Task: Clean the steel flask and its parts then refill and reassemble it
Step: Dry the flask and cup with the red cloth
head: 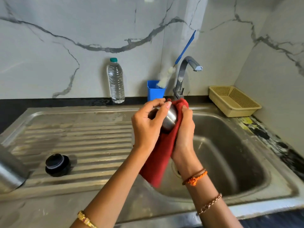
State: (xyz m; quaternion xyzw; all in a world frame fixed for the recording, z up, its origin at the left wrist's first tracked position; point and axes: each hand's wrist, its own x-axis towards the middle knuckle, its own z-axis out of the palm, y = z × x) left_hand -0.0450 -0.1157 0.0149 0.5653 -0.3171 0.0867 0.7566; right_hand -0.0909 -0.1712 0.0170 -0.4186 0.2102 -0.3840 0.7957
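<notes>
My left hand (148,125) grips a small steel cup-shaped flask cap (170,119) over the left edge of the sink basin. My right hand (185,129) holds a red cloth (160,155) pressed against the cap's far side; the cloth hangs down between my wrists. The steel flask body (9,171) lies at the far left edge of the drainboard, partly out of frame. A black inner stopper (57,165) stands on the ribbed drainboard to the right of it.
A steel sink (230,162) with a tap (182,76) lies ahead. A clear water bottle (116,81), a blue holder (155,92) with a bottle brush (166,76), and a beige basket (233,101) stand along the marble wall.
</notes>
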